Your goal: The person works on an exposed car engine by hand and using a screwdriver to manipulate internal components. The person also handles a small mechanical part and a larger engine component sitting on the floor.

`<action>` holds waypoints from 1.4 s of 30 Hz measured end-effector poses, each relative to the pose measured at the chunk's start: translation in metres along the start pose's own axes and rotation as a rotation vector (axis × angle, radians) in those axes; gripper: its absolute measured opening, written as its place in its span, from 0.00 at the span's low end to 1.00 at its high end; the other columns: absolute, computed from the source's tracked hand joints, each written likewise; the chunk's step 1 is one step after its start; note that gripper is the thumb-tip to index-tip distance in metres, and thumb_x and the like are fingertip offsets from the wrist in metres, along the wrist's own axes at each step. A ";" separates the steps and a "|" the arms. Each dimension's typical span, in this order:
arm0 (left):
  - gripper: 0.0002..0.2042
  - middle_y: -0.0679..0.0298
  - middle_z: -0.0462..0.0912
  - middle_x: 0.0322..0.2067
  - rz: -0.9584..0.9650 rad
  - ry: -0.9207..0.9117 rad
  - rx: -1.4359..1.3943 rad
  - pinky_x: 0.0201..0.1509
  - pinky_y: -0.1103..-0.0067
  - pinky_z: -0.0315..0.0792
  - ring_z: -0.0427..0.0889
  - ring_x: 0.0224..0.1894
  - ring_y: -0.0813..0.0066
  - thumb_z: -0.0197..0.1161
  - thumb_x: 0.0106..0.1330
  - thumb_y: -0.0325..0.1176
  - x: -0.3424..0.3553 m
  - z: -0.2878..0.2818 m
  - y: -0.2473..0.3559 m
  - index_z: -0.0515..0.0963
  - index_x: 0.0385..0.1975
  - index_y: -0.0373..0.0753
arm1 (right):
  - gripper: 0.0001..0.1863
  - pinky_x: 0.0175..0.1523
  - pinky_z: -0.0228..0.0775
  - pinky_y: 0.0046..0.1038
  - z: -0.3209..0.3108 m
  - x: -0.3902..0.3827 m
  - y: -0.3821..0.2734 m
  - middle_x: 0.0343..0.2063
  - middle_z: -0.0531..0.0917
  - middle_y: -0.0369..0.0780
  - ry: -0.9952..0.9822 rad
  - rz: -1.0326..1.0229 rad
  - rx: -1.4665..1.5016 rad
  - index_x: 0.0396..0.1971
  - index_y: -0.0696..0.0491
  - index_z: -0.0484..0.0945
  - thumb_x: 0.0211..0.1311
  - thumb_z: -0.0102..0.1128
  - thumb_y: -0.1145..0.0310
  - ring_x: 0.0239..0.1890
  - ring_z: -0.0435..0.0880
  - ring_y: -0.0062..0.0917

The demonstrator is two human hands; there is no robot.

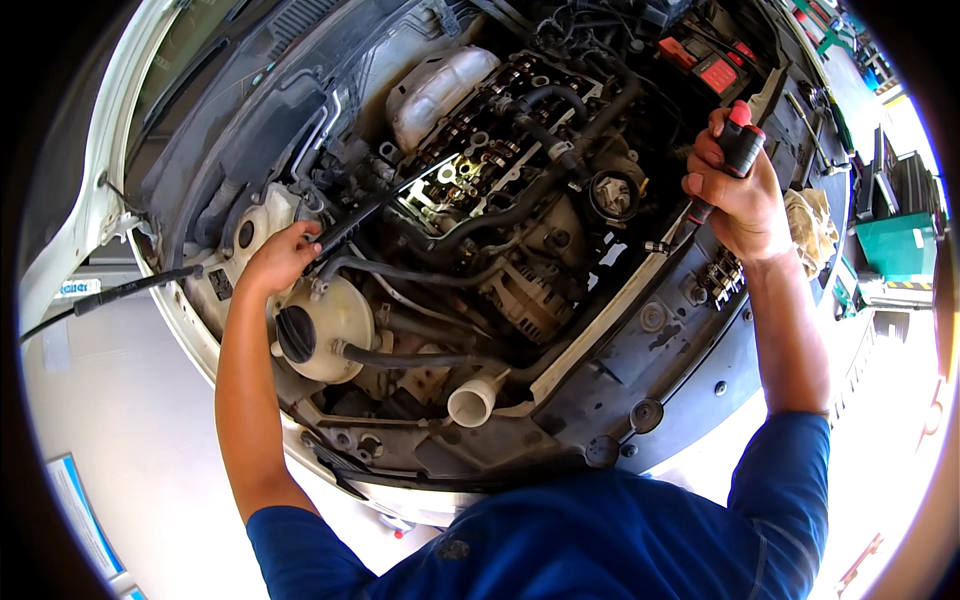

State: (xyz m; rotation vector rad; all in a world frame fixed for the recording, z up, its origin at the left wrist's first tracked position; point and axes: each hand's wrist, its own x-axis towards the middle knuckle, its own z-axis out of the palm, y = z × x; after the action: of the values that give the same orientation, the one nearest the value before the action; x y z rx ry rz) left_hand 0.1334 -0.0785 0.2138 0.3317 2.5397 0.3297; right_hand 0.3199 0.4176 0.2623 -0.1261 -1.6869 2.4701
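My left hand is at the left side of the open engine bay, fingers curled at the lower end of a long black bar. The bar slants up toward the exposed top of the engine, where a bright patch of light falls. Over the front right of the bay, my right hand is closed round a red-and-black-handled tool. A thin shaft seems to run from below that fist to a small metal end; the fingers hide part of it.
A cream coolant tank with a black cap sits below my left hand. Near the front edge stands a white funnel-like cup. A crumpled cloth and a metal part lie by my right forearm. A prop rod crosses at left.
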 end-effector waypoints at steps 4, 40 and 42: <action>0.16 0.56 0.80 0.42 0.027 0.089 0.299 0.49 0.67 0.70 0.78 0.47 0.55 0.56 0.65 0.39 -0.012 0.004 0.026 0.74 0.49 0.40 | 0.26 0.35 0.61 0.21 0.007 -0.010 -0.003 0.27 0.64 0.29 0.011 -0.031 0.045 0.40 0.49 0.63 0.42 0.58 0.88 0.26 0.65 0.14; 0.14 0.65 0.77 0.32 0.974 -0.457 -0.656 0.33 0.85 0.69 0.74 0.31 0.83 0.62 0.64 0.31 -0.531 0.390 0.329 0.74 0.47 0.33 | 0.28 0.33 0.67 0.32 0.041 -0.728 -0.101 0.24 0.73 0.45 0.625 -0.199 -0.863 0.40 0.55 0.63 0.40 0.70 0.72 0.28 0.75 0.36; 0.18 0.61 0.79 0.33 0.932 -0.782 -0.641 0.29 0.85 0.69 0.78 0.29 0.79 0.53 0.70 0.43 -0.562 0.406 0.337 0.73 0.48 0.33 | 0.28 0.37 0.70 0.37 0.061 -0.777 -0.069 0.32 0.75 0.47 0.680 -0.217 -1.050 0.41 0.55 0.64 0.41 0.72 0.72 0.36 0.77 0.43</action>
State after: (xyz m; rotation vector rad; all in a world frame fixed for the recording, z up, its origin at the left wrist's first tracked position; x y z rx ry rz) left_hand 0.8725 0.1350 0.2597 1.1055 1.2885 1.0672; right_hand 1.0811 0.2555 0.3374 -0.7286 -2.2203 0.9715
